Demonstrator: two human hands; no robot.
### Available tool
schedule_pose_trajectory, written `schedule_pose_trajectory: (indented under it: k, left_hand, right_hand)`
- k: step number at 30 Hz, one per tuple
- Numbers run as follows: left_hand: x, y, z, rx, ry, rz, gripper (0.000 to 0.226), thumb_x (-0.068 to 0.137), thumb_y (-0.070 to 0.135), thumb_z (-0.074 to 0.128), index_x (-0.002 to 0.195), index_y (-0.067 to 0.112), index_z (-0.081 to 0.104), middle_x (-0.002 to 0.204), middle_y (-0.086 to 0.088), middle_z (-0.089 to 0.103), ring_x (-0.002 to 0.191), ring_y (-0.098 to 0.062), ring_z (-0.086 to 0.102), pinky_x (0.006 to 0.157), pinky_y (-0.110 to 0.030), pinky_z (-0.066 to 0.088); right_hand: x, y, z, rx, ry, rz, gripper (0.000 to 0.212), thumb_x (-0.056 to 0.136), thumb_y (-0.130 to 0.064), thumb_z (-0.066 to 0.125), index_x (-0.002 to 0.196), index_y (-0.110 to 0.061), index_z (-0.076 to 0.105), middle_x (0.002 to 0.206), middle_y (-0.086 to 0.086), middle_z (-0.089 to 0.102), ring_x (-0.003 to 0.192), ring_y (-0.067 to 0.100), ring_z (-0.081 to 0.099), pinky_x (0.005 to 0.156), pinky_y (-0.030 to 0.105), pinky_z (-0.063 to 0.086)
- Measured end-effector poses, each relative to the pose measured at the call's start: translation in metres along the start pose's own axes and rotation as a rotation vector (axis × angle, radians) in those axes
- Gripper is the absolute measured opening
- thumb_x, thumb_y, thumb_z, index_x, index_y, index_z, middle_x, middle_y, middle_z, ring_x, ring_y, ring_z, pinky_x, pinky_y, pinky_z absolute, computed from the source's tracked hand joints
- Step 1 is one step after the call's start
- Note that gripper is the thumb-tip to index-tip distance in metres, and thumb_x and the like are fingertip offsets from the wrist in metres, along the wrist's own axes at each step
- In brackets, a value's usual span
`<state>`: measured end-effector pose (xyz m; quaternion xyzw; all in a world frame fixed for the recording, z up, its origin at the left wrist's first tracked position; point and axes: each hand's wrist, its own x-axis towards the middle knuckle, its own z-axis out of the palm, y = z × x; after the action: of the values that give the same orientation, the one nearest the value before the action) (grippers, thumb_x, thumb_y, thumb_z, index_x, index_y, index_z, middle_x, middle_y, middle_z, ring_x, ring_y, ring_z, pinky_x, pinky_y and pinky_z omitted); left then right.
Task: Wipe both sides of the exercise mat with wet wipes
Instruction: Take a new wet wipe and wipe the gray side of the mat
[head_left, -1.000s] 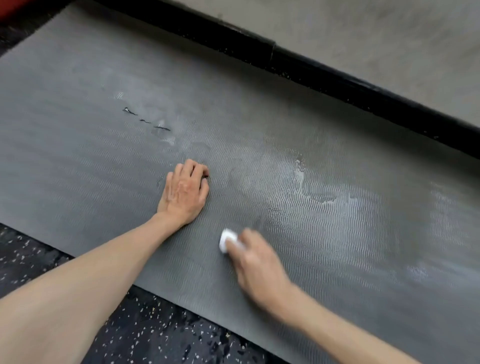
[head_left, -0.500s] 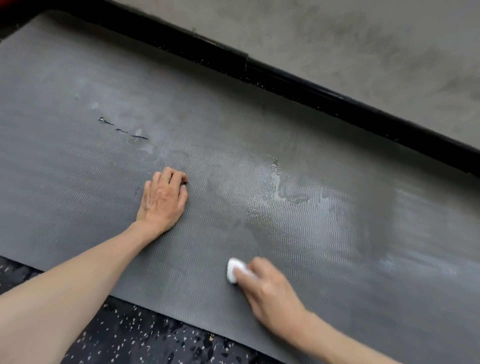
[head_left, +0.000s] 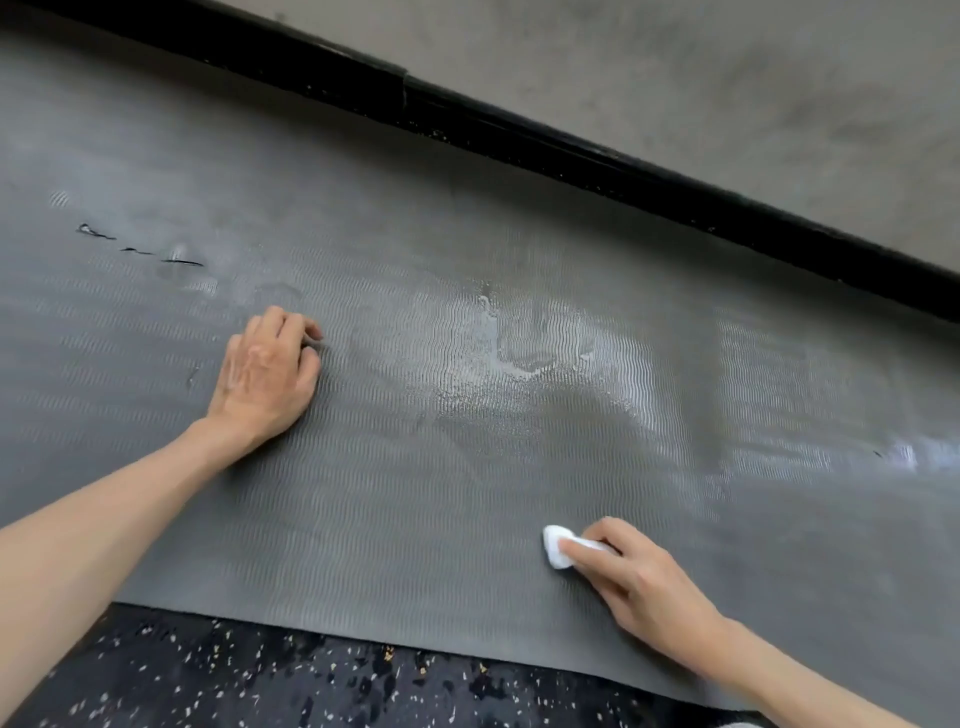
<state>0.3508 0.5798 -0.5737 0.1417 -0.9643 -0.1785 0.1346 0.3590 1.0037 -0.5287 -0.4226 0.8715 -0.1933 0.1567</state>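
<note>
Grey mat under left hand — right hand, fingers on a white wipe.

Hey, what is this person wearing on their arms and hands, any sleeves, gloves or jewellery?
Nothing shows. The left forearm and right forearm are bare to the frame edge, with no sleeve in view. The left hand and right hand are ungloved, and no watch, bracelet or ring is visible on either.
</note>
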Motion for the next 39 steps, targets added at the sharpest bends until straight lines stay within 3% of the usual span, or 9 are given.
schedule_pose_trajectory:
  k: [4,9,13,18,21,25,32,34,39]
  left_hand:
    - [0.003,0.0,-0.005,-0.033,-0.028,0.0,0.025,0.084,0.02,0.044,0.096,0.005,0.061,0.095,-0.017,0.055,0.087,-0.039,0.054,0.073,-0.05,0.043]
    - [0.001,0.018,0.0,-0.102,-0.07,0.013,0.007,0.09,0.008,0.057,0.095,0.006,0.061,0.096,-0.014,0.056,0.089,-0.037,0.055,0.077,-0.048,0.042]
    - [-0.006,0.045,0.007,-0.104,-0.143,0.119,0.031,0.088,0.029,0.037,0.092,0.01,0.062,0.092,-0.008,0.057,0.086,-0.032,0.056,0.073,-0.045,0.044]
    - [-0.01,0.053,0.018,-0.038,-0.179,0.149,0.031,0.088,0.031,0.035,0.09,0.015,0.061,0.09,-0.005,0.055,0.081,-0.029,0.054,0.069,-0.042,0.044]
    - [-0.011,0.051,0.024,-0.031,-0.152,0.124,0.027,0.089,0.031,0.037,0.092,0.017,0.059,0.091,-0.003,0.054,0.08,-0.026,0.051,0.068,-0.041,0.043]
    - [-0.011,0.052,0.027,-0.005,-0.131,0.123,0.022,0.09,0.03,0.037,0.092,0.019,0.056,0.09,0.002,0.05,0.079,-0.022,0.048,0.069,-0.037,0.038]
    - [-0.01,0.052,0.029,-0.024,-0.126,0.11,0.018,0.089,0.029,0.04,0.091,0.021,0.056,0.09,0.006,0.049,0.079,-0.018,0.046,0.069,-0.036,0.038]
    - [-0.01,0.052,0.03,-0.023,-0.117,0.12,0.018,0.089,0.029,0.04,0.09,0.021,0.057,0.09,0.006,0.049,0.078,-0.018,0.046,0.068,-0.036,0.038]
    - [-0.009,0.052,0.035,-0.052,-0.058,0.123,0.018,0.087,0.027,0.042,0.088,0.019,0.059,0.088,0.005,0.05,0.076,-0.02,0.047,0.067,-0.035,0.035]
  right_hand:
    - [-0.001,0.011,-0.004,-0.025,0.029,0.028,0.023,0.1,-0.023,0.045,0.118,-0.023,0.058,0.09,-0.001,0.05,0.07,0.015,0.047,0.061,0.023,0.046]
    - [0.029,-0.001,0.002,-0.101,0.065,-0.051,0.018,0.098,-0.017,0.043,0.109,-0.016,0.058,0.087,0.001,0.047,0.069,0.02,0.045,0.058,0.029,0.045]
    - [0.09,-0.034,0.023,-0.106,0.135,-0.11,0.017,0.087,-0.006,0.055,0.102,-0.01,0.062,0.088,0.006,0.05,0.076,0.024,0.047,0.061,0.034,0.044]
    - [0.111,-0.082,0.042,-0.042,-0.149,-0.507,0.017,0.098,-0.018,0.038,0.103,-0.01,0.053,0.085,0.01,0.048,0.074,0.025,0.042,0.059,0.038,0.039]
    - [0.161,-0.036,0.014,-0.09,0.031,-0.332,0.025,0.095,-0.029,0.041,0.102,-0.017,0.061,0.085,0.002,0.048,0.075,0.018,0.042,0.063,0.031,0.034]
    - [0.229,0.022,-0.019,-0.176,0.24,0.113,0.02,0.095,-0.02,0.05,0.1,-0.008,0.064,0.09,0.007,0.05,0.08,0.027,0.051,0.064,0.027,0.026]
    - [0.205,0.026,-0.03,-0.24,-0.056,-0.364,0.02,0.089,-0.009,0.054,0.107,-0.015,0.061,0.094,0.005,0.051,0.081,0.022,0.048,0.065,0.032,0.041]
    - [0.253,0.051,-0.05,-0.271,0.022,-0.271,0.02,0.089,-0.012,0.047,0.099,-0.018,0.062,0.088,0.005,0.05,0.081,0.026,0.049,0.065,0.034,0.041]
    - [0.342,0.088,-0.074,-0.373,0.251,0.108,0.021,0.076,0.009,0.048,0.074,-0.011,0.048,0.077,0.008,0.042,0.073,0.031,0.045,0.057,0.032,0.022]
